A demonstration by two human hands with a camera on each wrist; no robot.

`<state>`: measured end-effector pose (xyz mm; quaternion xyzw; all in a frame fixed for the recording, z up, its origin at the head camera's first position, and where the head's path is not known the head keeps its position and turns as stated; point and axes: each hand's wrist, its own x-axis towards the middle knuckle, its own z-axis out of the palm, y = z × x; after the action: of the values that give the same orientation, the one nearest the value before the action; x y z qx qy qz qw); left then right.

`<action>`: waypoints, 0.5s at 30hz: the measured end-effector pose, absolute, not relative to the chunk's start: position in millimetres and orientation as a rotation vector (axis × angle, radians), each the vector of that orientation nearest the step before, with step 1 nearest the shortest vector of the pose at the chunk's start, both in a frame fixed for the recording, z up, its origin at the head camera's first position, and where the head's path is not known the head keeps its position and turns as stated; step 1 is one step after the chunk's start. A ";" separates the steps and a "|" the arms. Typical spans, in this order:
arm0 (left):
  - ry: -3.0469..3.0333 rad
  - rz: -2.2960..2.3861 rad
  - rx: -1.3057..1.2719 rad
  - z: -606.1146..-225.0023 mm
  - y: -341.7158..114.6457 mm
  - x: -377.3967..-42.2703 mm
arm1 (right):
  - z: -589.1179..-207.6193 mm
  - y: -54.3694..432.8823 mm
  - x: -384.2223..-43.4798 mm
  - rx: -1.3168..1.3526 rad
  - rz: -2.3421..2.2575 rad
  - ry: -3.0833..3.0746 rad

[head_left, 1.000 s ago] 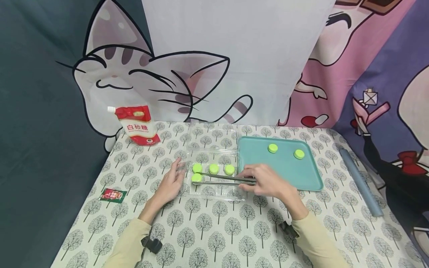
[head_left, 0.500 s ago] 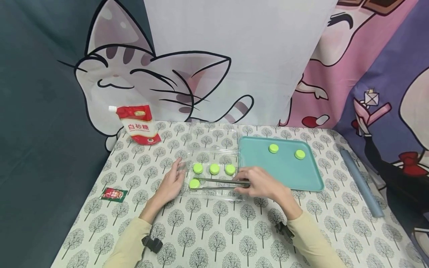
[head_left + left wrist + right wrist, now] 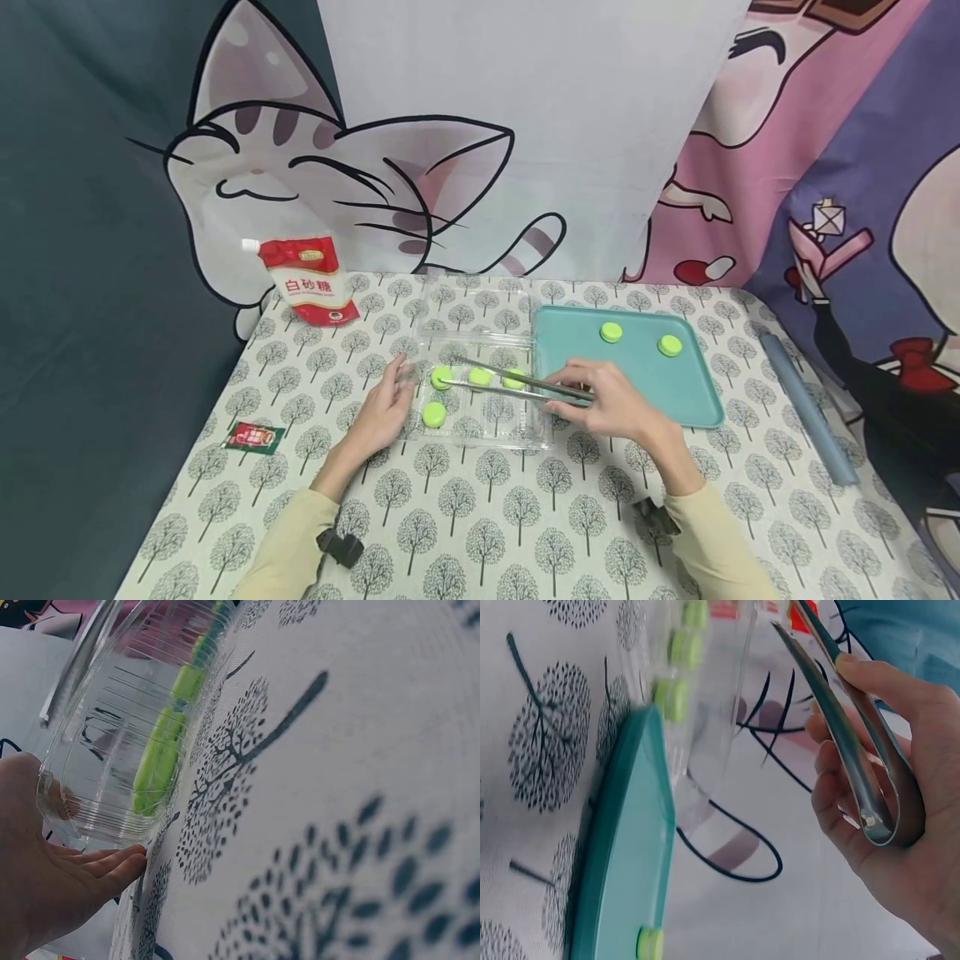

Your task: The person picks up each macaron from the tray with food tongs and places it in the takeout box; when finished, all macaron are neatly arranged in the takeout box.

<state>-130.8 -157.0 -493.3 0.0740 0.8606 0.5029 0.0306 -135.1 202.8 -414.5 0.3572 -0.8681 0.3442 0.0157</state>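
Right hand (image 3: pixel 600 398) grips metal tongs (image 3: pixel 838 724), arms spread, tips raised over the clear plastic container (image 3: pixel 487 444). Left hand (image 3: pixel 384 406) is flat-ish, fingers extended, at the container's left wall; clear plastic makes it hard to say how firm the contact is.

Container sits open, lid (image 3: pixel 480 304) folded back on the far side. Inside: a row of three green macarons (image 3: pixel 478 377), plus a near-left macaron (image 3: pixel 434 414) by itself. Tongs cross above the row in head view.

Teal tray (image 3: pixel 667 387) just right of the container, two more macarons (image 3: pixel 611 332) toward its far edge. White sugar pouch (image 3: pixel 311 283) far left, red-green packet (image 3: pixel 255 437) nearer left. Blue-grey roll (image 3: pixel 808 408) along the right. All on tree-print tablecloth (image 3: pixel 457 546).
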 end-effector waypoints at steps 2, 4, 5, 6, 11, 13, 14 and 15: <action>2.644 1.551 0.223 -493.4 -156.9 -130.6 | -415.2 209.0 -135.1 1.069 1.079 -2.639; 2.638 1.556 0.218 -493.1 -157.0 -130.1 | -416.8 215.6 -135.3 1.033 1.077 -2.579; 2.637 1.556 0.218 -492.8 -157.1 -129.9 | -417.5 219.3 -135.5 1.010 1.069 -2.552; 2.635 1.559 0.215 -492.4 -157.0 -129.7 | -417.8 222.7 -135.5 0.988 1.068 -2.524; 2.643 1.559 0.217 -491.8 -157.0 -129.7 | -421.4 241.4 -135.6 0.862 1.048 -2.408; 2.640 1.559 0.214 -492.1 -157.0 -129.9 | -423.5 248.5 -135.5 0.809 1.031 -2.374; 2.637 1.558 0.209 -492.1 -156.9 -129.9 | -424.4 251.8 -135.2 0.782 1.019 -2.361; 2.635 1.556 0.207 -492.6 -156.9 -130.1 | -425.4 255.0 -135.0 0.754 1.005 -2.353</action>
<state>-130.1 -156.9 -492.6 0.0673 0.8585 0.5071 0.0373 -135.0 255.0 -425.4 0.2746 -0.8574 0.3663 0.2350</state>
